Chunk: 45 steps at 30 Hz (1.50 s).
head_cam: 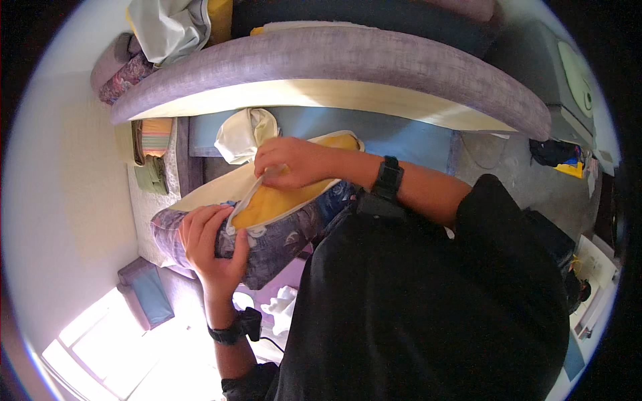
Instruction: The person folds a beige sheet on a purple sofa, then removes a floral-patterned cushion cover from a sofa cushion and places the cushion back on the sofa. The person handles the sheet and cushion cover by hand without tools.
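A cushion [286, 240] in a dark patterned fabric cover lies slanted before me, its long white-edged opening showing yellow foam [281, 203]. My left hand [215, 245] grips the cover at the near-left end of this opening, with fingers on the far side and the thumb on the patterned side. My right hand [291, 163] pinches the pale edge strip of the cover and holds it raised over the foam. Whether the strip carries a zip slider is hidden by my fingers. Just beyond my right hand is a bunched cream cloth [241, 135].
A long curved purple-grey upholstered piece [326, 55] spans the top, with a blue surface [401, 135] below it. A silvery cloth [173, 30] lies upper left. Folded textiles [155, 138] sit at left. A small blue-and-purple upholstered piece [153, 295] stands by the wall.
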### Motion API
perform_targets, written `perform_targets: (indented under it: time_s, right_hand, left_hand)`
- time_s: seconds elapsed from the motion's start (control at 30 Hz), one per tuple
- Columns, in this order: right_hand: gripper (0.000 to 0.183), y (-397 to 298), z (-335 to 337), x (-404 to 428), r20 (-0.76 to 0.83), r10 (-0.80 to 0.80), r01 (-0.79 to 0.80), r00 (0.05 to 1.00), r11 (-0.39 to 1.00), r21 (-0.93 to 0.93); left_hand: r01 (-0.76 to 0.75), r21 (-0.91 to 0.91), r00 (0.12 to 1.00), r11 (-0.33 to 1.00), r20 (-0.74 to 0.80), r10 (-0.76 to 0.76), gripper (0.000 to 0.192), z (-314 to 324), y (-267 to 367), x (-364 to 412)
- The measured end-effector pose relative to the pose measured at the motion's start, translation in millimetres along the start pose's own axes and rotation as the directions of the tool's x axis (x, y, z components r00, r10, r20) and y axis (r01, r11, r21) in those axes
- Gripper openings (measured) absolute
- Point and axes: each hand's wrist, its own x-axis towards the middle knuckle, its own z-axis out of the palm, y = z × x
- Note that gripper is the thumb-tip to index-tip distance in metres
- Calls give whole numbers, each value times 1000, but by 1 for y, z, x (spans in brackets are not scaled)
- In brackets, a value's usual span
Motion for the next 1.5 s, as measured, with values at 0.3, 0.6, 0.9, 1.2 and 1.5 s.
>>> perform_targets:
  time_s: [0.3,0.6,0.9,1.2,1.5]
  right_hand:
    - [11,14,-4,14,271,150,-31,951,917,-398]
    - [16,43,-42,20,172,168,-102,971,936,-336]
    - [24,4,-36,-27,223,539,-489,812,838,-242]
    - [23,6,-43,-26,180,639,-572,748,758,-314]
    - [22,34,-76,-26,237,659,-590,714,749,-302]
  left_hand:
    - [78,195,996,978,-61,-67,15,13,16,12]
    - [134,59,954,989,-276,-113,11,50,30,50]
    - [-79,-124,968,989,-246,46,14,55,43,20]
    - [-252,611,912,750,-109,396,31,46,113,24]
    - [-419,908,782,27,346,519,37,-62,125,-4]
